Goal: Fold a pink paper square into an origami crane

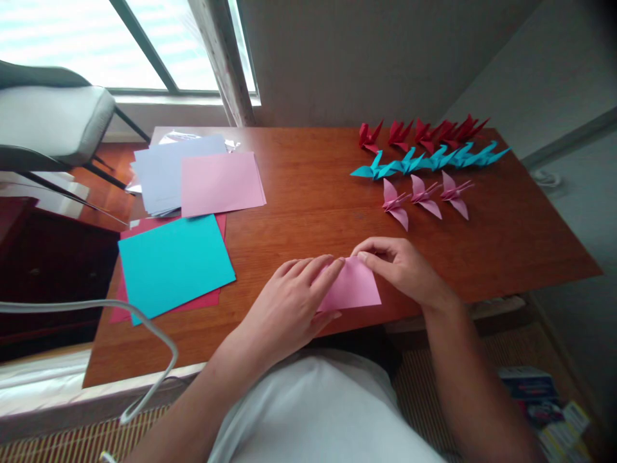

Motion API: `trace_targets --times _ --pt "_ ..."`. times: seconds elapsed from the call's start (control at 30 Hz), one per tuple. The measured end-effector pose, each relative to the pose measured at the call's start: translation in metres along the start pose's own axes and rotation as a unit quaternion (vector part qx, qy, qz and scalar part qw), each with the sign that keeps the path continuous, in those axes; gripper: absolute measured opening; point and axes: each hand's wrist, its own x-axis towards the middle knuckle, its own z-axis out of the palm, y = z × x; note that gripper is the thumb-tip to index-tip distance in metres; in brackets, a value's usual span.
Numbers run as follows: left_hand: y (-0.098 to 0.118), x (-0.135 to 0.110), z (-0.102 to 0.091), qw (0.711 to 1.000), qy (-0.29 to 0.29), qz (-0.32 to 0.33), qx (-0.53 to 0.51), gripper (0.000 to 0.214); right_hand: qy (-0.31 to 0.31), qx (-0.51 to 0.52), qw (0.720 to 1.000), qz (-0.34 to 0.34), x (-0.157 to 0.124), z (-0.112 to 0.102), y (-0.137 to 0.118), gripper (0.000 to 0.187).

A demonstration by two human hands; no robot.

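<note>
A folded pink paper (354, 287) lies on the wooden table (308, 193) near its front edge. My left hand (294, 299) rests on the paper's left side, fingers stretched and pressing flat along its top edge. My right hand (398, 263) pinches the paper's upper right corner with fingertips curled. Both hands meet at the paper's top.
Rows of folded paper cranes sit at the back right: red (421, 133), turquoise (429, 161) and three pink (424, 196). Sheets of pink (219, 183), lilac (161, 170), turquoise (173, 263) and red paper lie on the left. A chair (53, 119) stands by the window; a white cable (144, 334) hangs in front.
</note>
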Motion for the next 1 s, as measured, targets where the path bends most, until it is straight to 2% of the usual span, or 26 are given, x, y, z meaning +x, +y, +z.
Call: trace_targets --times 0.07,0.17,0.23,0.3,0.4,0.43,0.5,0.6,0.73,0.9,0.93,1.0 --pt "-0.004 -0.002 -0.002 0.999 0.025 -0.013 -0.027 0.073 0.038 0.038 0.999 -0.009 0.000 0.004 0.001 0.021" --pt "-0.010 -0.006 -0.006 0.990 0.067 -0.043 -0.115 0.069 0.102 0.135 0.986 -0.010 -0.001 0.013 0.010 0.034" --pt "-0.012 -0.008 -0.007 0.970 0.095 -0.076 -0.210 0.067 0.106 0.198 0.974 -0.008 -0.004 0.020 0.015 0.044" --pt "-0.012 -0.008 -0.008 0.929 0.116 -0.113 -0.332 0.062 0.081 0.222 0.972 -0.012 -0.009 0.027 0.015 0.054" --pt "-0.011 -0.005 -0.007 0.836 0.127 -0.169 -0.506 0.055 0.004 0.202 0.979 -0.019 -0.017 0.037 0.008 0.063" --pt "-0.011 -0.004 -0.006 0.807 0.128 -0.182 -0.547 0.053 0.003 0.182 0.983 -0.019 -0.019 0.039 0.005 0.062" --pt "-0.011 -0.003 -0.003 0.760 0.129 -0.202 -0.604 0.051 0.028 0.140 0.990 -0.015 -0.021 0.043 0.001 0.053" --pt "-0.015 -0.002 0.002 0.700 0.134 -0.226 -0.664 0.047 0.059 0.122 0.991 0.022 -0.021 0.044 0.004 0.026" --pt "-0.017 -0.002 0.004 0.645 0.143 -0.254 -0.706 0.042 0.074 0.163 0.982 0.065 -0.018 0.043 0.014 0.024" --pt "-0.015 -0.001 0.005 0.563 0.173 -0.293 -0.753 0.023 0.087 0.234 0.964 0.090 -0.017 0.044 0.019 0.025" --pt "-0.016 0.000 0.007 0.558 0.192 -0.303 -0.748 0.020 0.085 0.253 0.959 0.093 -0.017 0.045 0.019 0.024" --pt "-0.019 -0.001 0.010 0.571 0.254 -0.326 -0.709 0.018 0.081 0.284 0.950 0.100 -0.017 0.045 0.019 0.023"
